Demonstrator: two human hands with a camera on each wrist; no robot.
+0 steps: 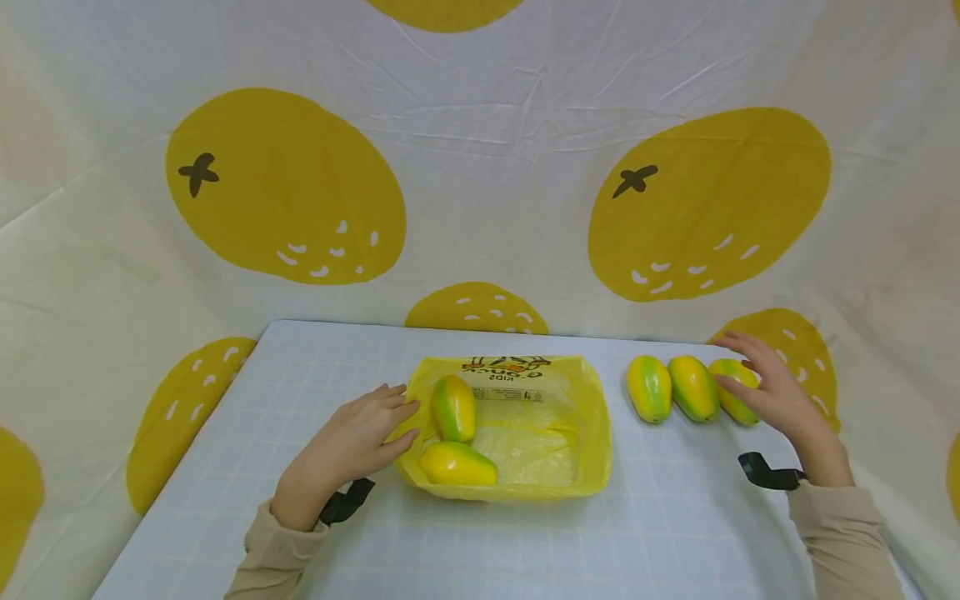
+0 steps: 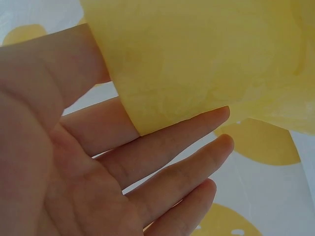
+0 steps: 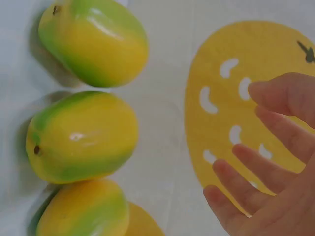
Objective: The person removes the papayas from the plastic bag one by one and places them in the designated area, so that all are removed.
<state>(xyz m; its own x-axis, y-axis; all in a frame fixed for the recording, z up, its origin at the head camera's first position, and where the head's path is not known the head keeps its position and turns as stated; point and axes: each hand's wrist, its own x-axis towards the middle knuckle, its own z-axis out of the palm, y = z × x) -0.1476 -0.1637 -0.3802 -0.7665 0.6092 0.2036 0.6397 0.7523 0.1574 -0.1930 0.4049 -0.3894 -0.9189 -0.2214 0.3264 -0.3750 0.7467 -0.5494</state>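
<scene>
Yellow-and-green oval fruits [image 1: 649, 389], smooth and glossy, number five in the head view, split into two groups. Two lie inside the translucent yellow plastic bag [image 1: 598, 442], which sits with its mouth spread wide at the lower middle of the frame: a lengthwise fruit [image 1: 453, 408] near the bag's left side and a sideways fruit [image 1: 459, 464] just below it. These two look done. The right part of the bag shows bare film, so there seems to be room for more.

Three others are left outside, in a row at the right of the frame, on the counter [image 1: 525, 550] with its pale blue checked covering. With two in and three out, I judge the work to be a little under half done.

The rightmost fruit [image 1: 727, 368] is partly hidden by the right hand [image 1: 778, 396]. Its fingers are spread wide and hold nothing; the right wrist view shows them apart from the fruits at the left of that picture.

At the bag's left edge is the left hand [image 1: 365, 429], fingers extended, thumb well apart from them, no fruit in its grasp. In the left wrist view yellow film covers the ends of the thumb and forefinger, so I cannot tell how firmly, if at all, they bear on the bag.
</scene>
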